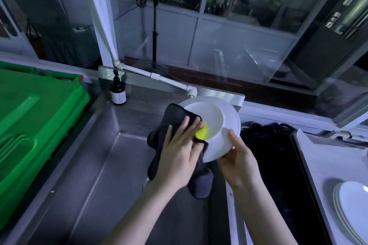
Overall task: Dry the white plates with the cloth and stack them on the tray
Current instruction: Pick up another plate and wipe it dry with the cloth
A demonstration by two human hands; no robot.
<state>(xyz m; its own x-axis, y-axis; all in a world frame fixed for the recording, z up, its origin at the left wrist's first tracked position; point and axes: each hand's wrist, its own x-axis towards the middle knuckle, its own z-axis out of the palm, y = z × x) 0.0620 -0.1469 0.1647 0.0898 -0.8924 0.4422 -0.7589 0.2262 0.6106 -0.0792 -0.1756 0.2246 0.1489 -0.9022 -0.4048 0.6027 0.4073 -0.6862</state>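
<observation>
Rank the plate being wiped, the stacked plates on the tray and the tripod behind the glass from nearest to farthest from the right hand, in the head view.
1. The plate being wiped: gripped in the right hand.
2. The stacked plates: on the tray, off to the right.
3. The tripod: beyond the sink, behind the glass.

Both bare forearms angle in from the bottom edge, side by side. Left hand point(179, 153) lies palm down, fingers spread and nearly straight, pressing flat on the cloth point(175, 115). Right hand point(237, 163) is cupped palm up, thumb on top, fingers curled beneath, gripping the rim of the plate point(229, 117).
</observation>
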